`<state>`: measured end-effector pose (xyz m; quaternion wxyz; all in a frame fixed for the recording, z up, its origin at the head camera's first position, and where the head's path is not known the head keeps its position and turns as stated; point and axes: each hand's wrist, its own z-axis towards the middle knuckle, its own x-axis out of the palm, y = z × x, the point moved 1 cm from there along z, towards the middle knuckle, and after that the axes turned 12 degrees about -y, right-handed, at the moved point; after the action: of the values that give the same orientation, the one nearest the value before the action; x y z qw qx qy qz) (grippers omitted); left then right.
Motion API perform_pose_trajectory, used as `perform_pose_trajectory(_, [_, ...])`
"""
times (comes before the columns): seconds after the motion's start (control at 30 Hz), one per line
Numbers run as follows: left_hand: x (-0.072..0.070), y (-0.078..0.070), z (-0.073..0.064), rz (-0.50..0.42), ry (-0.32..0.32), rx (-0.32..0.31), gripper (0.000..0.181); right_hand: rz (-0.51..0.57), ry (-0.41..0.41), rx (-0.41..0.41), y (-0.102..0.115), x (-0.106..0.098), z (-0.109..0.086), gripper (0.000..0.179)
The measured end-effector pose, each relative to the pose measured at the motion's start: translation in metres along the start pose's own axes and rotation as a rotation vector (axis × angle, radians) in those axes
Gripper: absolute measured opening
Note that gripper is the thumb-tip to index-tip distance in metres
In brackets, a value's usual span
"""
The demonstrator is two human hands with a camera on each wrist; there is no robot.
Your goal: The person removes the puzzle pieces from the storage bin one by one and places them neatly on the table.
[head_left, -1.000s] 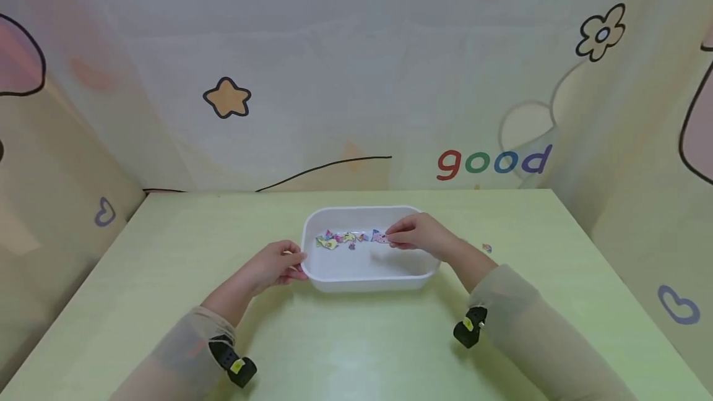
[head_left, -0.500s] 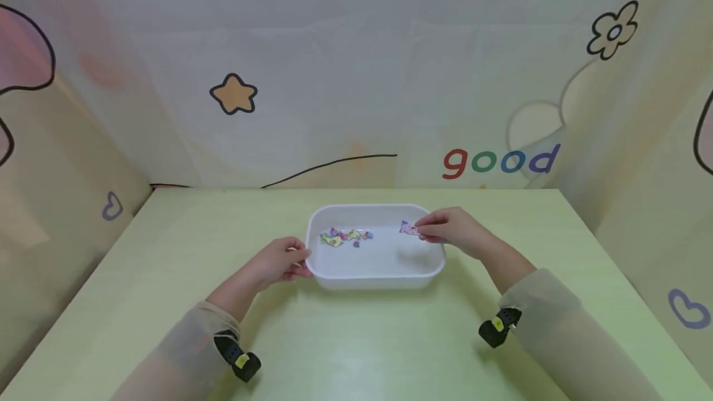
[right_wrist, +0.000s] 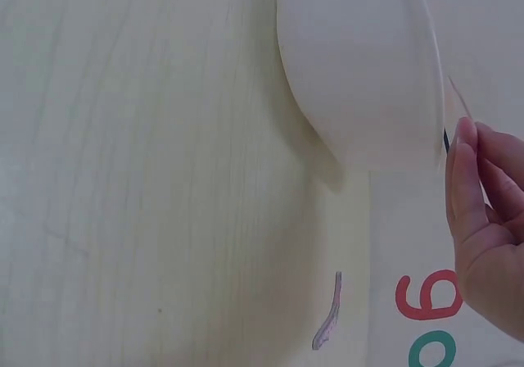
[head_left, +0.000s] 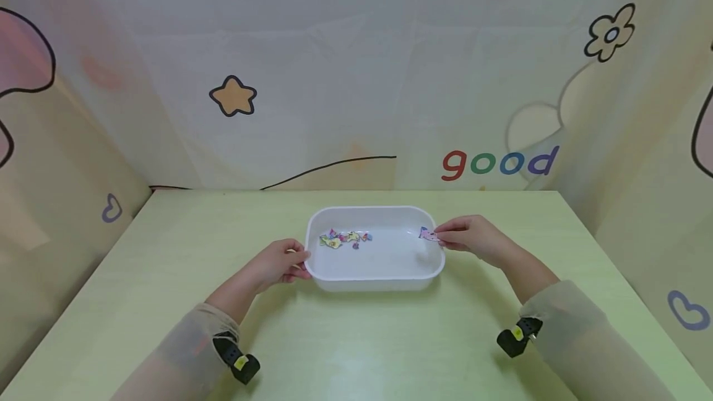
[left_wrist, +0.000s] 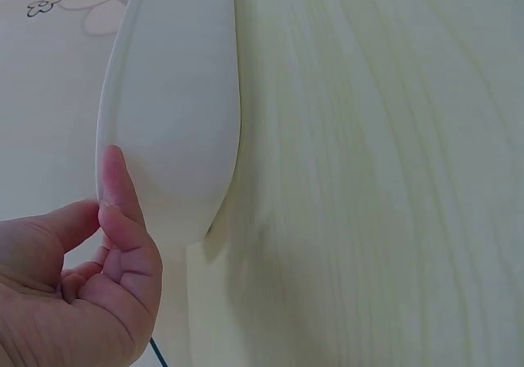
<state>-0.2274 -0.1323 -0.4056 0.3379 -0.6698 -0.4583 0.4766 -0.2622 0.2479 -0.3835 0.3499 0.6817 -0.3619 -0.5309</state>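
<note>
A white plastic tray with raised sides stands on the table. At its left end my left hand pinches the rim between thumb and fingers; the left wrist view shows the hand close on the tray wall. My right hand pinches a small flat pink-and-purple paper cutout by its edge, over the tray's right rim. Edge-on, the cutout looks very thin in the right wrist view. Several small colourful cutouts lie in the tray's left half.
On the table, to the right of the tray, another small pinkish flat piece lies; my right hand and arm hide it in the head view. A printed cloth hangs behind the table, with more cloth at both sides.
My right hand has moved right with the pink-and-purple cutout, from the tray's middle to its right rim. The left hand keeps hold of the tray's left end.
</note>
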Motion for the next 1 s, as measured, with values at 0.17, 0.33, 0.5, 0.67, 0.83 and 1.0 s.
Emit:
perform_pose_trajectory(0.17, [0.000,0.000,0.000,-0.009,0.000,-0.007,0.018,0.008,-0.003,-0.009,-0.006,-0.007,-0.004,0.037])
perform_pose_trajectory(0.33, [0.001,0.002,0.002,-0.022,0.000,-0.014,0.016,0.018,-0.003,-0.013,-0.013,-0.015,-0.006,0.040])
perform_pose_trajectory(0.5, [0.000,0.003,0.003,-0.029,-0.004,-0.012,0.016,0.017,-0.007,-0.016,-0.021,-0.023,-0.007,0.042])
perform_pose_trajectory(0.67, [0.000,0.003,0.003,-0.029,0.001,-0.014,0.015,0.000,-0.028,-0.010,-0.026,-0.031,-0.011,0.043])
perform_pose_trajectory(0.83, [0.000,0.003,0.003,-0.032,0.002,-0.013,0.015,-0.015,-0.053,0.007,-0.035,-0.040,-0.012,0.043])
perform_pose_trajectory(1.0, [0.000,0.002,0.002,-0.025,0.002,-0.015,0.017,-0.018,-0.084,0.030,-0.045,-0.049,-0.014,0.042])
